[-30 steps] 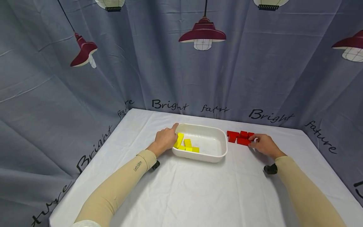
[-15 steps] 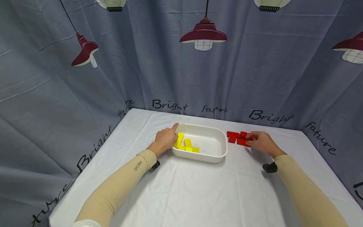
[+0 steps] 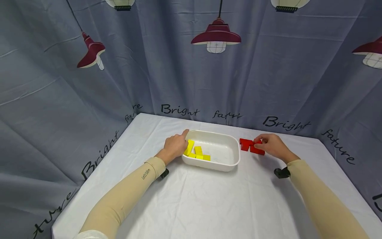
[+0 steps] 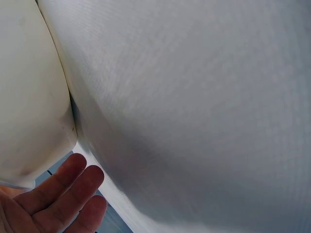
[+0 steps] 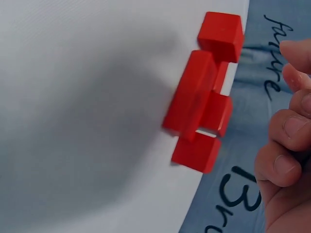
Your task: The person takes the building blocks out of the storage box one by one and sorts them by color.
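Observation:
At its left end, a white tub (image 3: 222, 164) is held by my left hand (image 3: 175, 145), one finger lying along the rim. In the left wrist view, several fingers (image 4: 73, 194) show beside the tub's outer wall. Yellow blocks (image 3: 198, 151) lie in the tub's left part. Right of it stands a cluster of red blocks (image 3: 246, 143), some cubes and a longer one (image 5: 189, 92). Above the cluster's right part is my right hand (image 3: 273, 146), thumb and forefinger apart. Its other fingers (image 5: 291, 128) are bent in the right wrist view, and no block shows in its grasp.
A white cloth covers the table (image 3: 209, 205). Behind and at the sides hangs a grey-blue curtain (image 3: 167, 73) with printed lamps and lettering, close to the red blocks. A dark wrist device (image 3: 282, 172) sits below the right wrist.
My right hand has moved left over the red blocks, from their right end towards the middle. The left hand and the tub stay in place.

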A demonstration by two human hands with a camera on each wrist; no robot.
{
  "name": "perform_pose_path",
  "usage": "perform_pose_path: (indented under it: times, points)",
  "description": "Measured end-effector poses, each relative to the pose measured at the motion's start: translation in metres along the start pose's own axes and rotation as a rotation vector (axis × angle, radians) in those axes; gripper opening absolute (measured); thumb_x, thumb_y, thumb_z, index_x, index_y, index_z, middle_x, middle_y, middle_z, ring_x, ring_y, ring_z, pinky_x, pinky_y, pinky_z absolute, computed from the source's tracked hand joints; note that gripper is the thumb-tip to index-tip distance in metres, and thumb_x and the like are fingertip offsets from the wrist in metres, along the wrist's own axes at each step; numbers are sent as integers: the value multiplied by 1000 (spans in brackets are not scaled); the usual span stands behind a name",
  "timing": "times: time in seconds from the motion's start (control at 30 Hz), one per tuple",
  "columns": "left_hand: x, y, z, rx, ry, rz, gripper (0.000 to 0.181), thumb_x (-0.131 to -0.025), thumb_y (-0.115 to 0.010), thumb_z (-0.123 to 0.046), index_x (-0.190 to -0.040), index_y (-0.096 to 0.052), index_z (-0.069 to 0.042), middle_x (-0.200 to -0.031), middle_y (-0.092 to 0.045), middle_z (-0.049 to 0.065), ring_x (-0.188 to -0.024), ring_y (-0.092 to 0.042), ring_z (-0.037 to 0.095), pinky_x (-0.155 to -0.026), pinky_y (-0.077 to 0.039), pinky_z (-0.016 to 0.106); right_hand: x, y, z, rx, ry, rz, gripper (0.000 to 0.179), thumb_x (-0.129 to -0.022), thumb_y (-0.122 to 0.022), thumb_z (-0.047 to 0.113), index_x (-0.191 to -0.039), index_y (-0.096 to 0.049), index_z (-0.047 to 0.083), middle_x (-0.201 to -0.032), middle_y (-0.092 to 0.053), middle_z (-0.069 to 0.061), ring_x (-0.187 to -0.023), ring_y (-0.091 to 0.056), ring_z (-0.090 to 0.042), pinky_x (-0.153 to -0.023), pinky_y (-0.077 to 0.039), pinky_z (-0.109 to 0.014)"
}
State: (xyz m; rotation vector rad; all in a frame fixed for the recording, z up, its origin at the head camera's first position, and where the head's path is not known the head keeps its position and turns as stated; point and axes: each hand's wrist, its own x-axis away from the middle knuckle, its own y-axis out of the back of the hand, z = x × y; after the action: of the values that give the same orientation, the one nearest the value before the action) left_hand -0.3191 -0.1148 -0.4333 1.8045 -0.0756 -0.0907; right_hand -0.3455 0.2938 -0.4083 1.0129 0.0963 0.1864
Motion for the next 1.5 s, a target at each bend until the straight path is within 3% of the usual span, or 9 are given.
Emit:
perform_pose_path:
  times: [0.43, 0.67, 0.87, 1.5]
  points:
    - [-2, -2, 1, -7, -11, -7, 58, -103, -43, -26, -159, -30, -21, -99, -72, 9, -67, -60, 22, -64, -50, 36, -4, 5, 25, -17, 27, 42, 27, -92, -71, 26, -112, -70, 7, -80, -52, -9, -77, -50, -25, -58, -43, -30]
    - [-2, -1, 1, -4, -16, -10, 57, -103, -44, -26, -158, -30, -21, -94, -71, 8, -66, -60, 22, -62, -50, 37, -6, 7, 44, -27, 82, 75, 27, -90, -73, 27, -109, -72, 9, -70, -48, -6, -65, -46, -22, -53, -36, -28]
    - [-2, 0, 0, -6, -9, -13, 58, -102, -43, -25, -158, -30, -21, -97, -72, 9, -66, -60, 22, -62, -49, 36, -9, 4, 60, -34, 118, 120, 28, -87, -77, 25, -109, -73, 8, -67, -46, -3, -64, -45, -21, -53, -34, -26]
    - [-3, -1, 1, -5, 2, 6, 58, -103, -43, -26, -159, -29, -22, -99, -72, 9, -67, -60, 22, -64, -50, 37, -26, -10, 106, -41, 175, 242, 32, -87, -77, 22, -116, -71, 8, -76, -52, -7, -70, -51, -23, -59, -44, -28]
